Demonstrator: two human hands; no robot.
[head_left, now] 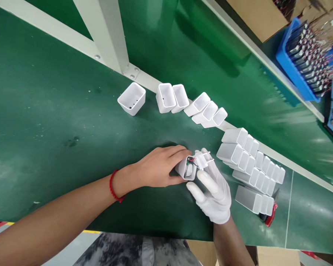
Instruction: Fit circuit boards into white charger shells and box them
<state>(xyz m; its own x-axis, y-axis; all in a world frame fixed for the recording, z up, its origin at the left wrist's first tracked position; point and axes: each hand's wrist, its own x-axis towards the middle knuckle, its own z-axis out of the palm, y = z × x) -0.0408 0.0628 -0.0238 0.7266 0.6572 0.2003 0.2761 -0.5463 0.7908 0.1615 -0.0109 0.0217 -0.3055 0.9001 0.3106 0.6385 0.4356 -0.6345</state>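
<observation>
The bare left hand (162,166) grips a white case (181,168), its open mouth turned toward the gloved right hand (215,197) just beside it. That hand pinches a two-pin plug piece (201,160) at the mouth, thin wires (192,159) bridging the two. The case's long axis seems to run from left palm toward glove; whether it touches the green bench (72,184) is hard to tell. To the right, stacked cases (229,153) lie near a red-handled tool (271,216); beyond the bench sits a blue bin (293,75) of wired parts.
</observation>
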